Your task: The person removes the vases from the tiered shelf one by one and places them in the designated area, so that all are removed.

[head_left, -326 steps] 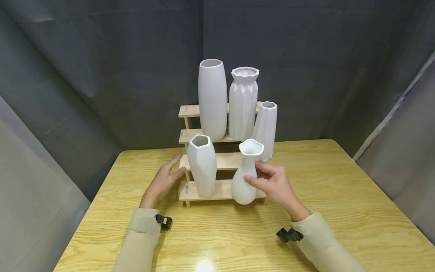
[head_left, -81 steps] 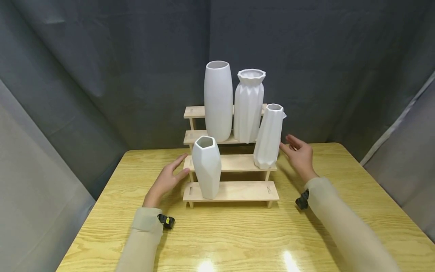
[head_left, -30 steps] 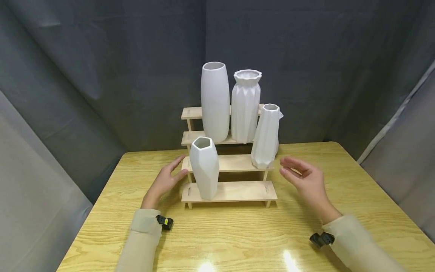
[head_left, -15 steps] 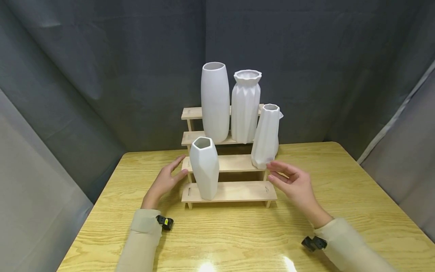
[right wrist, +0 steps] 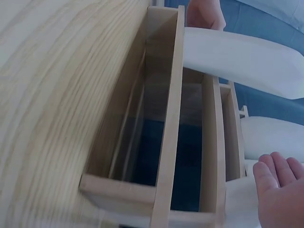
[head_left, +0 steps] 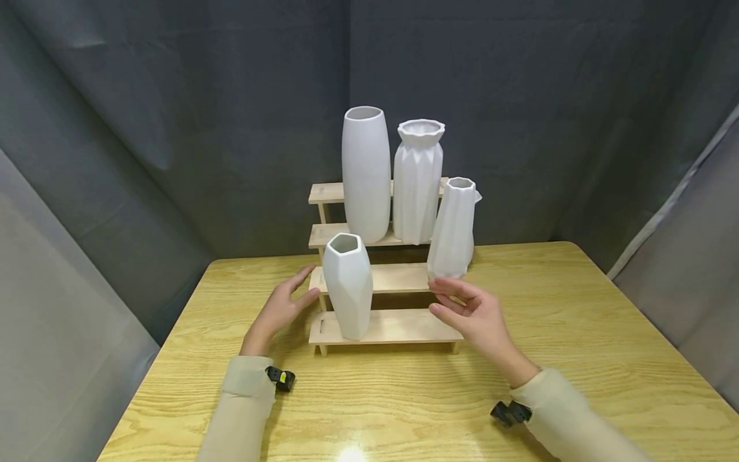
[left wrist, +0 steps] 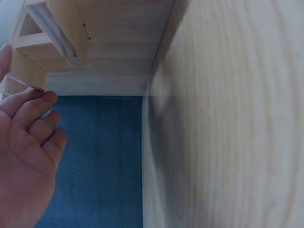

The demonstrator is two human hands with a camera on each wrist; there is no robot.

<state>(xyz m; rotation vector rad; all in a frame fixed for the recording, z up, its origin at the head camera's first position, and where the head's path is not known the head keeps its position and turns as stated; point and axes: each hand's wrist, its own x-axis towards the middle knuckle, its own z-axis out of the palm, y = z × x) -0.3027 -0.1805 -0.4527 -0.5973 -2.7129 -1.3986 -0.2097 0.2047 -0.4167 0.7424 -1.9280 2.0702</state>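
My left hand (head_left: 281, 308) rests against the left end of a wooden step stand (head_left: 404, 326), its fingertips at the shelf edge. Nearest to it, a white faceted vase (head_left: 348, 289) stands on the lowest step. My right hand (head_left: 473, 317) hovers over that step's right end, thumb and fingers apart, nothing between them. Its fingertips overlap the base of a white ribbed vase (head_left: 452, 231) on the second step; whether they touch is unclear. Behind that one, mostly hidden, shows the flared rim (head_left: 478, 197) of another white vase. In the right wrist view, the right hand (right wrist: 285, 194) appears beside the vases.
A tall smooth vase (head_left: 366, 173) and a pleated vase with a wavy collar (head_left: 418, 186) stand upright higher up the stand. Underneath is a wood-grain table (head_left: 358, 398). Dark curtains (head_left: 260, 128) hang close behind it.
Earlier my right hand held the narrow-necked vase at the lowest step; now that vase is behind the ribbed one. Lately the right hand has moved left across the stand's front. The left hand stays.
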